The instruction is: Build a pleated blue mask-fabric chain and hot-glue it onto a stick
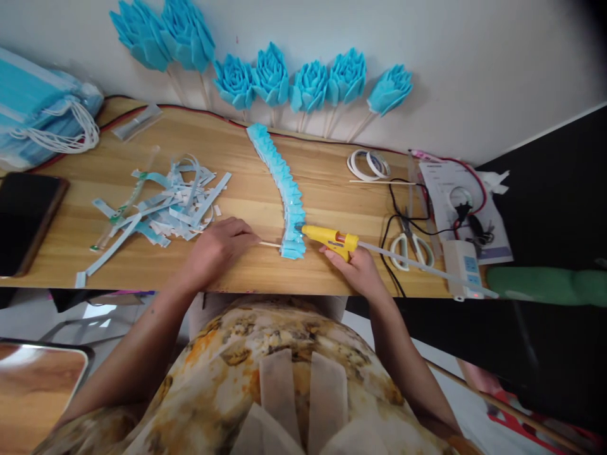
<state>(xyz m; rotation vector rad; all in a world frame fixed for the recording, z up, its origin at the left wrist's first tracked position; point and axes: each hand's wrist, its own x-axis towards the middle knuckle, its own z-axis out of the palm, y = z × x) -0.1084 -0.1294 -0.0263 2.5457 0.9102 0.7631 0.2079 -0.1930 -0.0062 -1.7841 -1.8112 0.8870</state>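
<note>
My left hand [220, 246] is closed around a thin wooden stick [269, 244], whose tip meets the near end of a pleated blue strip [279, 174]. The strip curves away from me across the wooden table [327, 158]. In my right hand [359, 268] is a yellow hot glue gun [329, 237], its nozzle at the strip's right side near the stick. A long translucent glue stick [408, 258] runs out of the gun's back. Whether the nozzle touches the strip I cannot tell.
Cut blue and white scraps [175, 199] lie left of the strip, beyond them a phone [31, 221] and stacked face masks [42, 114]. Several blue flowers on sticks [310, 85] lean on the wall. Scissors [410, 243], tape rolls [367, 164], cables and a power strip [465, 268] are at right.
</note>
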